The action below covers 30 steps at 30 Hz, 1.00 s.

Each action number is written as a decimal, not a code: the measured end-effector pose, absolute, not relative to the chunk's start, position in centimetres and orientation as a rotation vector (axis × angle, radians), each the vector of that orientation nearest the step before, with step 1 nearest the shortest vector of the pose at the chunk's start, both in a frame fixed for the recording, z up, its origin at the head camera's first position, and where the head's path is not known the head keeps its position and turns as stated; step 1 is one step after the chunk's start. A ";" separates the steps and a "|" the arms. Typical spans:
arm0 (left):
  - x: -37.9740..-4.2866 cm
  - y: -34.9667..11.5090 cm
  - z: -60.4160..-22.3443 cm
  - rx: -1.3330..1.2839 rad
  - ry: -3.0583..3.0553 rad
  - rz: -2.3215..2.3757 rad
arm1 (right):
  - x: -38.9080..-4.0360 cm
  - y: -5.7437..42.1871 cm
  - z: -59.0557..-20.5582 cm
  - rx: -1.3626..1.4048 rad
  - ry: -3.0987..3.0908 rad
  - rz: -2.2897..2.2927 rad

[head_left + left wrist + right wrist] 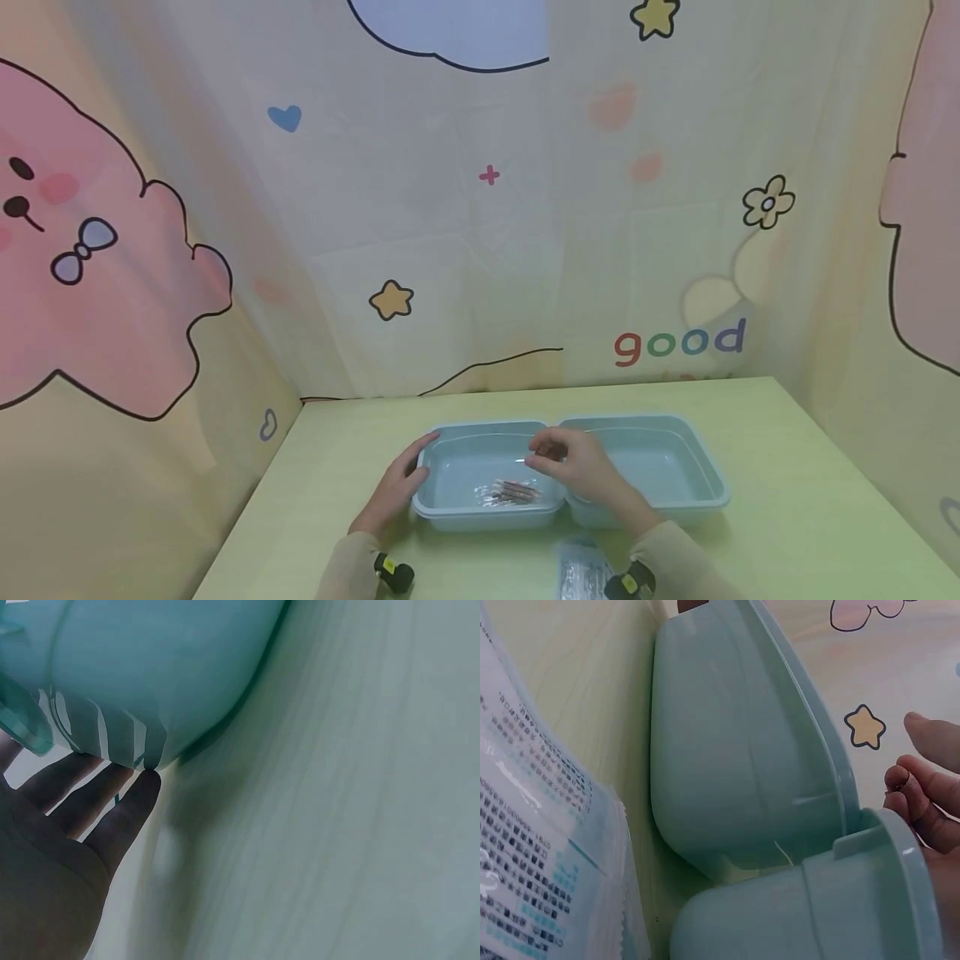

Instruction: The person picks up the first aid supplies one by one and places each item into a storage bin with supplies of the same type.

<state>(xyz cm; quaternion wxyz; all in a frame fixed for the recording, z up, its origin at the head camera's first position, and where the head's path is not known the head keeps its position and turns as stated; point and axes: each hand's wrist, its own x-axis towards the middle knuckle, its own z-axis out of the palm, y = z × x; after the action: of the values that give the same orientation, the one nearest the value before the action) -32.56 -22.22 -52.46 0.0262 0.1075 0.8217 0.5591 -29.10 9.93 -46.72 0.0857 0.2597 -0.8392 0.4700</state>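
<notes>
In the head view my left hand (395, 490) rests against the left side of the left light-blue plastic tub (489, 517). Its fairly straight fingers (127, 806) touch the outer wall in the left wrist view. Several slim sticks in clear wrappers (513, 492) lie in a small pile at this tub's front right. Above the place where the two tubs meet hovers my right hand (581, 467), its fingers loosely bent. Thumb and fingertips (898, 778) stand apart in the right wrist view, and nothing shows between them.
A second light-blue tub (716, 492) sits close beside the first on the right. In front of the tubs, by the right wrist, lies a clear printed plastic packet (583, 575). The pale green table (795, 500) ends at a patterned cloth backdrop (480, 250).
</notes>
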 end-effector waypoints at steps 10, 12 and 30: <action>-33.4 -22.5 -53.9 0.346 2.583 1.701 | -29.1 10.4 -46.8 0.736 -2.505 1.393; -33.4 -22.5 -53.9 0.350 2.582 1.705 | -29.1 10.5 -46.9 0.733 -2.504 1.392; -33.7 -22.5 -54.0 0.312 2.580 1.692 | -28.9 10.8 -46.4 0.723 -2.506 1.376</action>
<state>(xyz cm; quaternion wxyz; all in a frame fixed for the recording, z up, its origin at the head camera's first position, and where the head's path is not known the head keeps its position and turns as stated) -33.68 -22.49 -54.04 0.0201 0.1007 0.8318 0.5455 -28.88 10.80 -46.45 0.0963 0.2440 -0.8458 0.4645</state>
